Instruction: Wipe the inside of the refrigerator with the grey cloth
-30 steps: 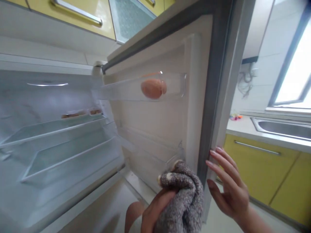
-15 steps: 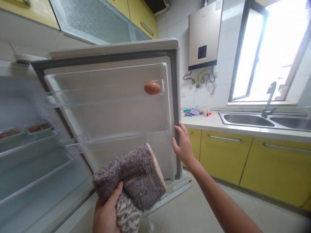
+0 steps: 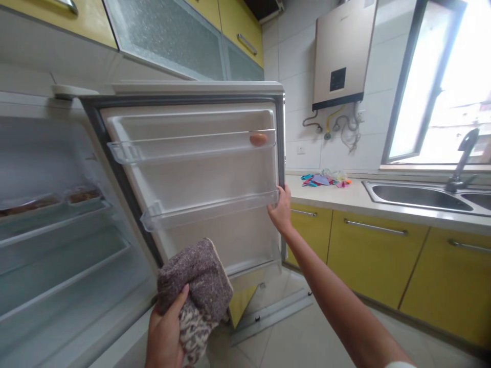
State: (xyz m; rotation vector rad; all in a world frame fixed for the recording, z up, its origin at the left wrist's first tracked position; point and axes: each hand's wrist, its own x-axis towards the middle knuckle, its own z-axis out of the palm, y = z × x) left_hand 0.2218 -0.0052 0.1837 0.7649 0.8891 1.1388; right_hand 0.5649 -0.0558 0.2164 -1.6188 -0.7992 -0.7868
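The left hand (image 3: 164, 332) is closed around a folded grey cloth (image 3: 197, 286). The fridge door (image 3: 215, 225) stands open at its one o'clock, free edge clasped by the right hand (image 3: 280, 212), farther off at two o'clock.

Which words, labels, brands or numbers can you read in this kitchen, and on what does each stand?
None can be read.
On the beige wall-mounted water heater: faint mark near its top, too blurred.
On its black display panel: no legible figures.
On the white open fridge door and grey knitted cloth: no lettering shows.
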